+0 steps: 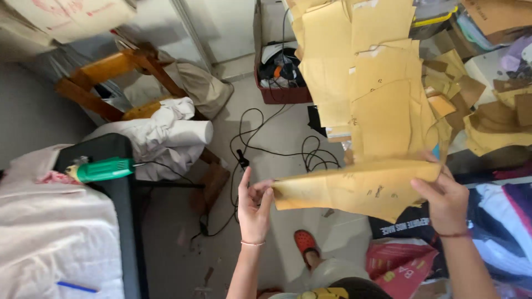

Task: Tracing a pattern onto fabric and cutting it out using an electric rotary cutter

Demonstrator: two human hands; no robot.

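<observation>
Paper piece (360, 188), tan, long and roughly wedge-shaped, held flat-ish between both hands in mid-air, low centre of view, above the floor (277, 133). Pencil marks on it, too small to read. Left hand (254, 205) grips its left end, thumb and fingers pinched on the edge, thin bracelet at the wrist. Right hand (446, 202) grips its right end, fingers closed over the top edge, dark band at the wrist.

Directly above the paper piece: hanging bunch of similar tan pattern sheets (371, 83), overlapping, lowest ones nearly touching it. Right of the paper piece: more tan and brown paper scraps (493, 122) piled up, and below them coloured fabric (504, 216). Below its right end: pink bag (396, 268). Below its middle: red clog (304, 242) on the floor, on the person's foot.

Left of the paper piece: black cables (260, 144) looping over the floor. Above those, dark red crate (280, 83) with mixed stuff inside. Further left: white cloth roll (166, 138) on a wooden chair (105, 83). Far left of the paper piece: black-edged table (124, 210) with white fabric (50, 232) on it, green power tool (102, 169) lying at the table's top end, blue pen (76, 287) on the fabric near the bottom edge.
</observation>
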